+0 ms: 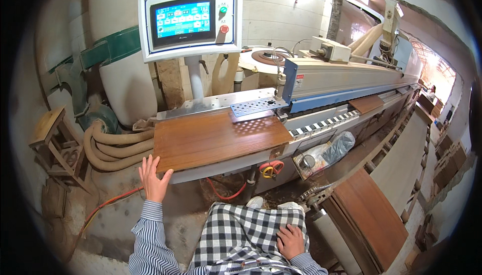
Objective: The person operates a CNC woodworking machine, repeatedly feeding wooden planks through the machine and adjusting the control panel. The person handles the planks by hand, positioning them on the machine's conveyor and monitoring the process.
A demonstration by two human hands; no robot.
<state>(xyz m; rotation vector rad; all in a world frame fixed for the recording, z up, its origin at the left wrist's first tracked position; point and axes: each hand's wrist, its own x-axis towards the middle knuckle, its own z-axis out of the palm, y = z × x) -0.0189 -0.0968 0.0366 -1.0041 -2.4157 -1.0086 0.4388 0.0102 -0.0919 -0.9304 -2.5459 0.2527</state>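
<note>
A brown wood-grain panel (216,137) lies flat on the infeed table of a long edge banding machine (346,82), its far right part under a perforated blue guard plate (258,106). At the panel's near left corner, my left hand (154,179) rests with fingers spread, the thumb along the near edge and the fingers by the left end. My right hand (291,241) lies on the black-and-white checked apron (246,230), holding nothing that I can see, its fingers loosely spread. Further along the machine's track sits a second brown panel (367,104).
A control box (233,11) with a lit screen stands behind the table. To my right, brown panels (371,210) are stacked beside a roller conveyor (401,164). Ribbed hoses (113,147) and a wooden stool (57,149) are at the left. Red-and-yellow handles (271,168) hang below the table.
</note>
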